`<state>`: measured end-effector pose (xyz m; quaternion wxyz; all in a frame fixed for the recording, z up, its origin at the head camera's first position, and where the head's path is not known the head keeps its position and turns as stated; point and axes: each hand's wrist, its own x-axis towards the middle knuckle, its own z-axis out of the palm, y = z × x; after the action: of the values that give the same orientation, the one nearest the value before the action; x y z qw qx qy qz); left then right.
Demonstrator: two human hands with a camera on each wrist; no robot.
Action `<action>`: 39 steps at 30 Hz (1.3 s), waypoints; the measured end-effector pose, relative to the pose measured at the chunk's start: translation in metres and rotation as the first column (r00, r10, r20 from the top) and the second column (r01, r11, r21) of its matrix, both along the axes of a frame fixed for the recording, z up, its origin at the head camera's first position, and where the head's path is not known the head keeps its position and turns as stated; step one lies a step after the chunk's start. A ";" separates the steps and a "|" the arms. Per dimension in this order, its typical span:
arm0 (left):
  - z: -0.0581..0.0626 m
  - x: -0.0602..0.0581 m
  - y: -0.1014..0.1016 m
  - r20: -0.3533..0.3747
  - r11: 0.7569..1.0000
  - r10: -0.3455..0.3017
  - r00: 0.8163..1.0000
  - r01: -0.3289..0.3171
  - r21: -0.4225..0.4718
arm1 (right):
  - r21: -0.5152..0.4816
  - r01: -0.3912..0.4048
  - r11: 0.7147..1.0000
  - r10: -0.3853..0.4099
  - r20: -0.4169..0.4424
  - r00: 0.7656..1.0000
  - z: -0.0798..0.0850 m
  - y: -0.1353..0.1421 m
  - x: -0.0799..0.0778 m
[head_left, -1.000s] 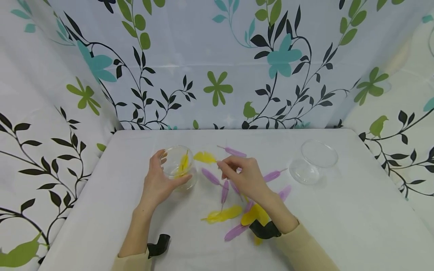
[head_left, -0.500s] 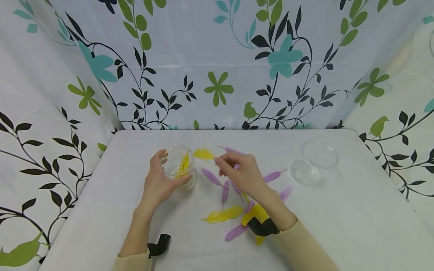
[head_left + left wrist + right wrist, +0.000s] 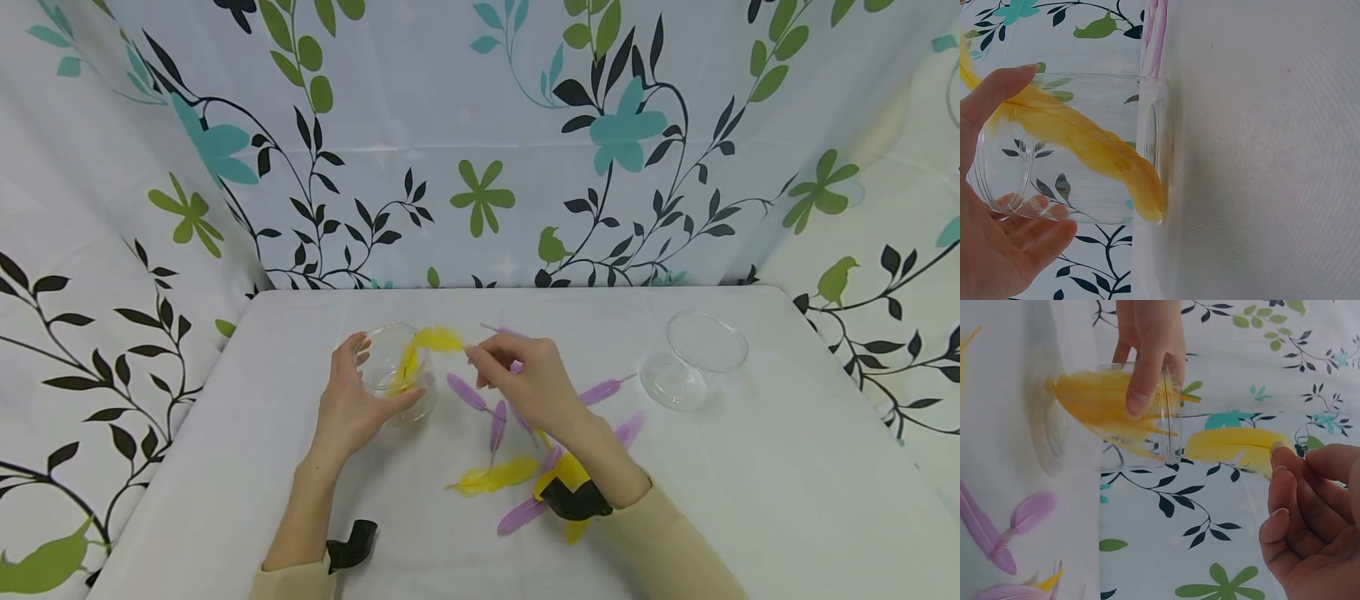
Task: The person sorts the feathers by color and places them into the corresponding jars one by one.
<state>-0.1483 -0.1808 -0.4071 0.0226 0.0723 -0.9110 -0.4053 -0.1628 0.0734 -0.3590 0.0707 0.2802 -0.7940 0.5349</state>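
Observation:
A clear glass jar stands upright on the white table, left of the middle. My left hand grips it near the top, thumb on one side and fingers round the other. Several yellow feathers lean inside the jar, some quills sticking past its rim in the right wrist view. Between thumb and fingertips, my right hand pinches another yellow feather by its quill. This feather lies sideways, its soft end at the jar's mouth, overlapping the rim in the head view.
Purple feathers lie scattered mid-table, some hidden under the right hand and forearm. A loose yellow feather lies nearer the front. To the right stands a second clear glass jar. Behind the table hangs a leaf-patterned curtain.
My right hand has moved slightly left with its yellow feather, bringing the feather's soft end over the jar's rim. The left hand and jar have stayed put.

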 end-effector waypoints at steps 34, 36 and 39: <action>-0.001 0.000 0.001 0.012 1.000 0.012 1.000 -0.012 -0.001 | 0.109 0.059 0.992 -0.066 0.066 0.996 -0.011 -0.033 -0.007; -0.002 0.000 0.001 0.012 1.000 0.012 1.000 -0.012 0.000 | 0.110 0.054 0.992 -0.061 0.069 0.996 -0.011 -0.035 -0.007; -0.002 0.000 0.001 0.008 1.000 0.011 1.000 -0.011 0.000 | 0.122 0.048 0.991 -0.057 0.069 0.996 -0.013 -0.037 -0.006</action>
<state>-0.1480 -0.1802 -0.4089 0.0213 0.0788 -0.9108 -0.4047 -0.1693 0.0360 -0.3715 0.0390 0.2434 -0.8340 0.4937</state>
